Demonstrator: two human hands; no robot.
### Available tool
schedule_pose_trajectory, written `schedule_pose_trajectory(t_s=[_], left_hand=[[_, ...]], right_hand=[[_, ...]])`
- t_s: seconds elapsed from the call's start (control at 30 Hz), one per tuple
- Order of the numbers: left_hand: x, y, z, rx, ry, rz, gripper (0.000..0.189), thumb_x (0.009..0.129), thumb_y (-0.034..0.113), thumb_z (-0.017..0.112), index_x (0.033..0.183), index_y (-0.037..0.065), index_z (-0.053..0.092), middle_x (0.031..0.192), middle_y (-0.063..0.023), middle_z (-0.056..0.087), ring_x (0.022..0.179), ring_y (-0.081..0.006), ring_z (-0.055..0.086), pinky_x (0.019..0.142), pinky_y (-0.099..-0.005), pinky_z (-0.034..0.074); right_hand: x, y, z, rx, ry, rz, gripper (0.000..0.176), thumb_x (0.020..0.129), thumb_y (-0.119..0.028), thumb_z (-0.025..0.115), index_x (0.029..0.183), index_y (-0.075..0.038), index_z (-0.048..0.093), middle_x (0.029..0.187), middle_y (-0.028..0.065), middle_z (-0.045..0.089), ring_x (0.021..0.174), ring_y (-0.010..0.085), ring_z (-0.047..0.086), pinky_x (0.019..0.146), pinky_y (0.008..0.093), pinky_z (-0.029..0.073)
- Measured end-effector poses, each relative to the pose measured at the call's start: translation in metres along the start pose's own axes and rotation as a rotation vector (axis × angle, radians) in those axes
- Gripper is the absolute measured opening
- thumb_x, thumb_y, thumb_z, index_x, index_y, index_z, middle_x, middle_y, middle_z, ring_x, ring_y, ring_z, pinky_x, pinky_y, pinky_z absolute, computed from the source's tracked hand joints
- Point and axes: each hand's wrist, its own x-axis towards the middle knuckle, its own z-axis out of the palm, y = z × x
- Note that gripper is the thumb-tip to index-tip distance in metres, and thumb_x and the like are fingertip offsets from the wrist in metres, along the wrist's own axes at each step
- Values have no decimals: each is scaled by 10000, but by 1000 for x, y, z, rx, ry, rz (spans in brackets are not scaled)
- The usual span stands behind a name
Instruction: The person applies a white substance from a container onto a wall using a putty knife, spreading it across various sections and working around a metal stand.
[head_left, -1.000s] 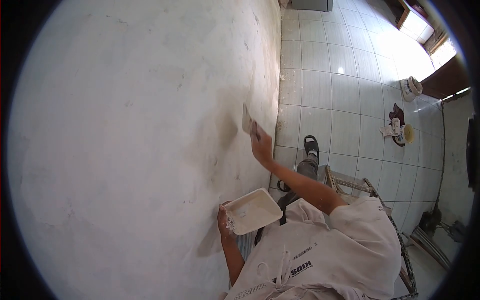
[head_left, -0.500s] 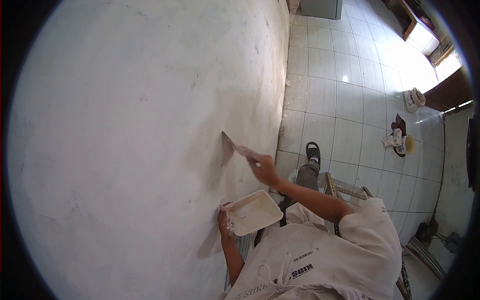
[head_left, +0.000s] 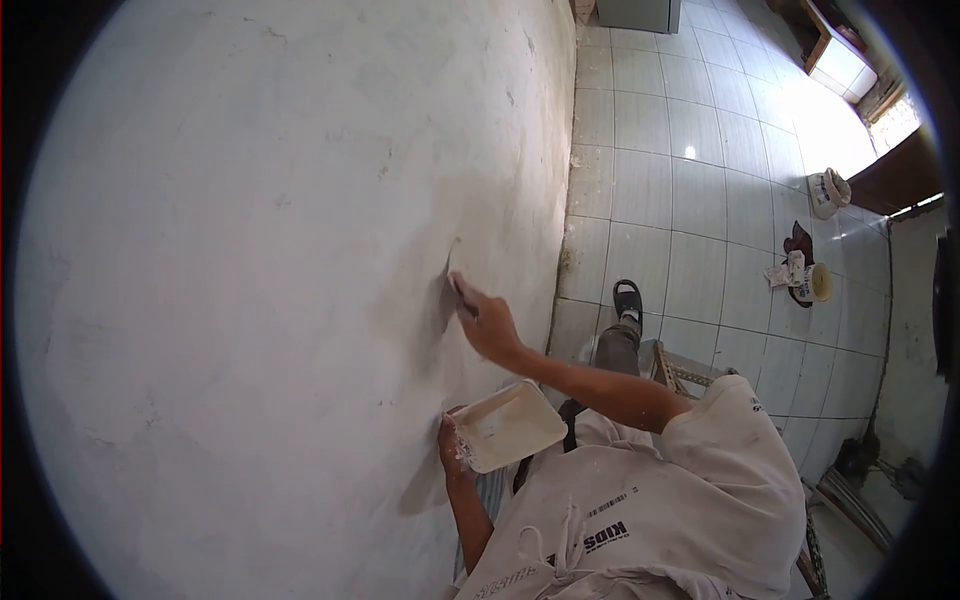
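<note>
My left hand (head_left: pixel 449 440) grips the smeared short end of a cream plastic tray (head_left: pixel 545 425), held beside the wall at waist height. White paste clings to that end and coats part of the inside. My right hand (head_left: pixel 492 325) is closed around the handle of a putty knife (head_left: pixel 455 280). Its blade, seen nearly edge-on, is against the whitish wall (head_left: pixel 250 300), by a small dab of filler. Around the knife spreads a darker, damp-looking patch (head_left: pixel 470 210).
A ladder (head_left: pixel 663 368) stands beside my body. On the tiled floor (head_left: pixel 690 190) are my sandalled foot (head_left: pixel 627 298), an open tub (head_left: pixel 819 283) with a crumpled packet (head_left: pixel 786 272), and a white sack (head_left: pixel 827 194). A grey cabinet (head_left: pixel 637 14) stands farther along the wall.
My right hand has moved left and closer to the wall, and the blade has turned from broadside to nearly edge-on. A dab of filler now shows above it. The tray has barely moved.
</note>
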Motion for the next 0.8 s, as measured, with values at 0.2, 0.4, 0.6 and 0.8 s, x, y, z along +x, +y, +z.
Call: schedule_pose_trajectory(t_s=[0.2,0.4,0.6,0.8], left_hand=[[8,-6,-9,20,-104,-71,466,917,449,500,1066,11,557,949,-96,599,865,-208,586,778,-351,499],[6,-6,-7,9,-99,-61,482,915,478,497,1062,23,548,926,-93,598,855,-210,596,772,-356,513],[4,-7,-7,-4,-66,-14,480,922,466,494,1057,9,559,920,-90,600,853,-202,590,778,-351,502],[9,-19,-20,-51,-62,-26,487,919,477,498,1048,13,570,939,-83,603,863,-190,584,786,-345,496]], right_hand=[[-37,11,-23,55,-75,-138,395,870,-6,488,1264,10,498,881,162,644,650,142,539,657,268,472],[18,41,-54,243,163,-37,205,884,-10,481,1048,74,571,827,3,592,772,58,529,671,222,447],[75,41,-11,111,286,-54,373,880,-32,494,1242,55,505,851,77,654,732,81,546,676,252,462],[20,-56,18,-63,148,-25,439,847,-22,530,1281,25,486,946,214,656,871,109,600,745,266,479]])
